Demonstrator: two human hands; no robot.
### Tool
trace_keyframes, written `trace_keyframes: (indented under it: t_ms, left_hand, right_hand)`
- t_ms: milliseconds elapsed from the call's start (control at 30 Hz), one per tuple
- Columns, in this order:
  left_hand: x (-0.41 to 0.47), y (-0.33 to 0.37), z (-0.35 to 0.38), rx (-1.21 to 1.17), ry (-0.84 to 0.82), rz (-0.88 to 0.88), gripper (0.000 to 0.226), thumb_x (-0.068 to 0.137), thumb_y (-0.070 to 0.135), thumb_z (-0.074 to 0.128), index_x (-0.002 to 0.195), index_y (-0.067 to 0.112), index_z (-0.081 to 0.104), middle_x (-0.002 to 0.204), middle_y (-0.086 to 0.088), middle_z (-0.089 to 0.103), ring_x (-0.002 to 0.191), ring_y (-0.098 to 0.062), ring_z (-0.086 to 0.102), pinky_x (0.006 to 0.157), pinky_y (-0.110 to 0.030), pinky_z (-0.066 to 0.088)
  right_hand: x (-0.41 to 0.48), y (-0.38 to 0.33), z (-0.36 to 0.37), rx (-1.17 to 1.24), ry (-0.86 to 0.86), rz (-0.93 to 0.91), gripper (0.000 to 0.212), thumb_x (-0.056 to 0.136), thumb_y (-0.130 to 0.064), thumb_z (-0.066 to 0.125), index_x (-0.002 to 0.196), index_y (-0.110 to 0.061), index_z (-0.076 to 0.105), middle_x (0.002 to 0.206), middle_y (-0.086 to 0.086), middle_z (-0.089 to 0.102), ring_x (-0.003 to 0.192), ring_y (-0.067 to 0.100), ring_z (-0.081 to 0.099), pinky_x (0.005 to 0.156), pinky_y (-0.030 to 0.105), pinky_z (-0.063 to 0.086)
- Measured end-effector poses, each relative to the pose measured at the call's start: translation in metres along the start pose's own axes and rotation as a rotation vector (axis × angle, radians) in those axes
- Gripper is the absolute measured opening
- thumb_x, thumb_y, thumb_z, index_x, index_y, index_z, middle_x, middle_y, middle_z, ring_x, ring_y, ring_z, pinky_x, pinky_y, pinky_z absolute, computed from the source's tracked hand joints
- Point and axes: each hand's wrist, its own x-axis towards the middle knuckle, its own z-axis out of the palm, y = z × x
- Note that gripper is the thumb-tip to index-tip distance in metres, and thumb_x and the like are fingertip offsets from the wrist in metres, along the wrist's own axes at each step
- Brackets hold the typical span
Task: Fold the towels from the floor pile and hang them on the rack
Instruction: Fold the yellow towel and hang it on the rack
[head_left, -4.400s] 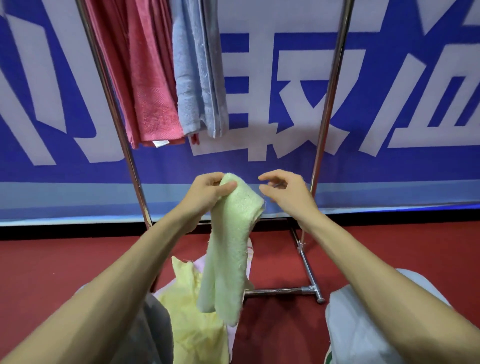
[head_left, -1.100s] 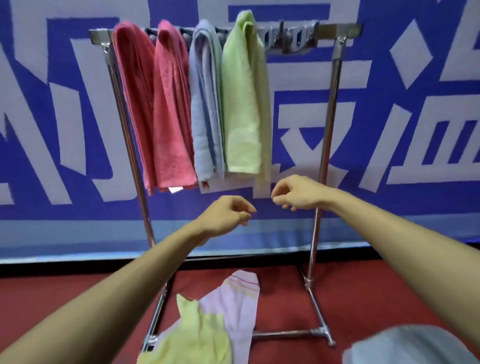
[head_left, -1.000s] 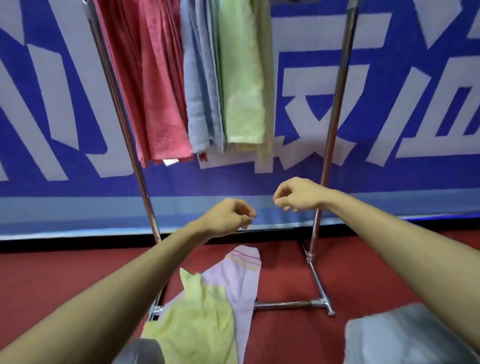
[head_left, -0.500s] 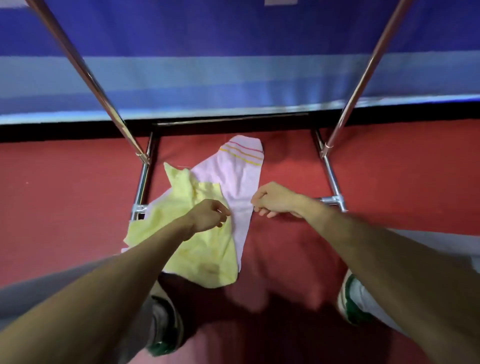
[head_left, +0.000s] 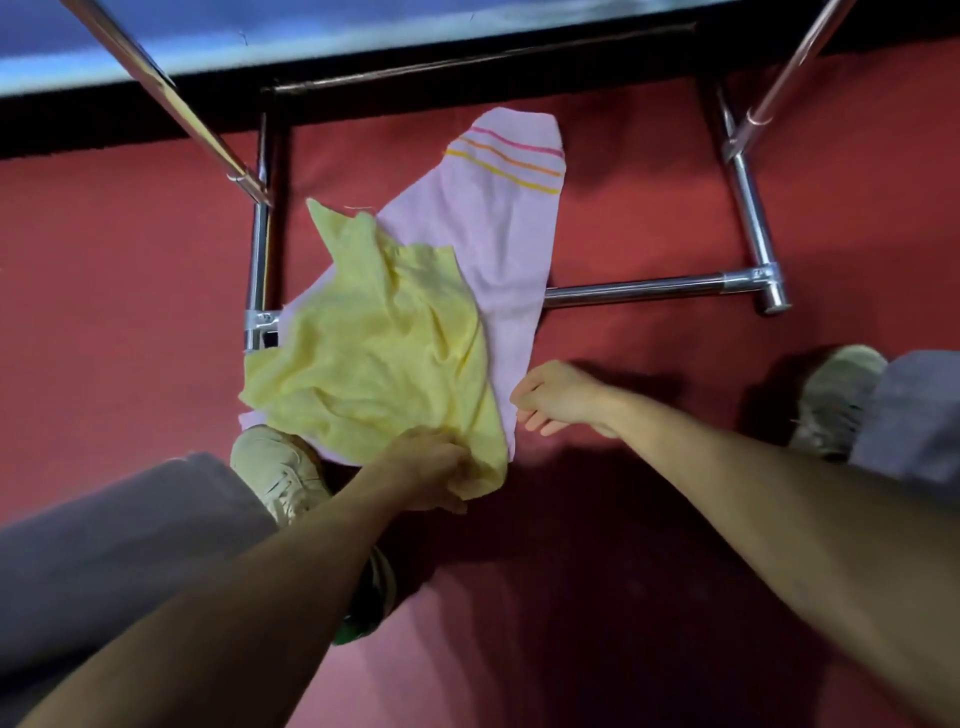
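The lower towel (head_left: 488, 228) lies across the rack's front base bar (head_left: 639, 290) (at its left end), with the upper towel (head_left: 374, 353) on it; the left shoe (head_left: 275, 467) and right shoe (head_left: 836, 400) stand before that bar.

Open red floor (head_left: 649, 358) lies right of the pink towel (head_left: 483, 234), bounded on the far side by the rack's front base bar (head_left: 634, 291), which runs low and passes under that towel. The left upright (head_left: 171, 98) slants overhead just left of the yellow towel (head_left: 374, 353). A shoe (head_left: 275, 467) sits against the pile's near edge.

Dim, warm overhead light; soft dark shadows pool on the red carpeted floor (head_left: 104, 234). Glare streaks the chrome metal rack tubes (head_left: 634, 291). The edges bend with wide-angle distortion, and the picture is slightly blurred.
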Motion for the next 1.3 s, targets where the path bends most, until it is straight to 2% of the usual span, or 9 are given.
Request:
trace_keyframes:
  t_ms: [133, 333, 500, 667, 800, 900, 1033, 1200, 1300]
  left_hand:
    - [0.0, 0.002, 0.004, 0.148, 0.056, 0.026, 0.021, 0.083, 0.023, 0.062, 0.104, 0.02, 0.061, 0.12, -0.001, 0.057, 0.115, -0.024, 0.053, 0.089, -0.029, 0.036]
    - [-0.012, -0.003, -0.048, -0.491, 0.08, -0.111, 0.009, 0.089, 0.015, 0.062, 0.093, 0.013, 0.054, 0.08, -0.003, 0.056, 0.078, -0.021, 0.051, 0.062, -0.025, 0.035]
    - [-0.044, 0.001, -0.121, -0.511, 0.195, -0.084, 0.009, 0.092, 0.013, 0.059, 0.092, 0.012, 0.05, 0.066, 0.002, 0.052, 0.056, -0.012, 0.043, 0.049, -0.014, 0.033]
    - [-0.084, 0.024, -0.187, -0.572, 0.451, -0.088, 0.005, 0.091, 0.01, 0.059, 0.093, 0.01, 0.054, 0.08, -0.002, 0.056, 0.074, -0.017, 0.048, 0.053, -0.01, 0.034]
    - [-0.131, 0.057, -0.239, -0.998, 0.737, -0.093, 0.017, 0.09, 0.009, 0.062, 0.077, 0.015, 0.052, 0.067, -0.002, 0.054, 0.053, -0.011, 0.049, 0.044, -0.016, 0.039]
    - [-0.165, 0.082, -0.273, -1.41, 0.96, -0.098, 0.007, 0.088, 0.004, 0.061, 0.085, 0.007, 0.055, 0.067, -0.01, 0.056, 0.041, -0.01, 0.055, 0.041, -0.017, 0.045]
    - [-0.204, 0.106, -0.306, -1.739, 1.087, -0.083, 0.016, 0.088, 0.002, 0.061, 0.073, 0.004, 0.055, 0.063, -0.01, 0.051, 0.046, -0.016, 0.052, 0.038, -0.017, 0.044]
    - [-0.239, 0.126, -0.311, -2.097, 1.058, 0.048, 0.018, 0.09, 0.002, 0.06, 0.073, 0.003, 0.053, 0.061, -0.007, 0.05, 0.041, -0.01, 0.052, 0.034, -0.015, 0.043]
    - [-0.245, 0.132, -0.313, -2.138, 1.013, 0.095, 0.014, 0.09, 0.008, 0.062, 0.077, 0.004, 0.057, 0.067, -0.005, 0.053, 0.043, -0.008, 0.057, 0.04, -0.015, 0.049]
  right_hand:
    - [-0.003, -0.001, 0.0, -0.015, 0.002, -0.017, 0.029, 0.093, -0.007, 0.043, 0.113, 0.003, 0.061, 0.077, 0.003, 0.061, 0.083, 0.022, 0.062, 0.071, 0.028, 0.053]
    - [-0.026, -0.027, -0.003, 0.084, -0.009, -0.111, 0.029, 0.096, -0.015, 0.049, 0.118, 0.0, 0.059, 0.092, 0.008, 0.064, 0.083, 0.019, 0.061, 0.072, 0.025, 0.052]
    - [-0.063, -0.066, -0.011, 0.047, 0.025, -0.216, 0.03, 0.095, -0.014, 0.048, 0.117, 0.003, 0.059, 0.081, 0.006, 0.063, 0.067, 0.012, 0.056, 0.062, 0.021, 0.047]
    - [-0.124, -0.099, -0.044, -0.102, 0.01, -0.313, 0.03, 0.099, -0.016, 0.042, 0.121, -0.001, 0.055, 0.08, 0.006, 0.064, 0.055, 0.011, 0.063, 0.058, 0.018, 0.048]
    - [-0.187, -0.123, -0.069, -0.14, 0.069, -0.453, 0.025, 0.097, -0.015, 0.045, 0.114, -0.003, 0.06, 0.086, 0.009, 0.066, 0.068, 0.019, 0.064, 0.063, 0.022, 0.051]
    - [-0.234, -0.144, -0.083, -0.154, 0.109, -0.58, 0.017, 0.096, -0.016, 0.052, 0.099, -0.005, 0.064, 0.087, 0.01, 0.067, 0.073, 0.021, 0.062, 0.064, 0.025, 0.051]
    - [-0.273, -0.155, -0.093, -0.246, 0.287, -0.72, 0.026, 0.098, -0.019, 0.05, 0.097, 0.001, 0.066, 0.078, 0.008, 0.068, 0.071, 0.021, 0.062, 0.065, 0.026, 0.048]
    - [-0.299, -0.142, -0.085, -0.455, 0.61, -0.847, 0.034, 0.078, -0.057, 0.065, 0.079, -0.023, 0.07, 0.075, -0.006, 0.071, 0.076, 0.01, 0.065, 0.073, 0.024, 0.048]
    - [-0.294, -0.145, -0.074, -0.484, 0.757, -0.894, 0.014, 0.079, -0.038, 0.069, 0.075, -0.026, 0.068, 0.066, -0.013, 0.062, 0.077, 0.012, 0.059, 0.069, 0.025, 0.043]
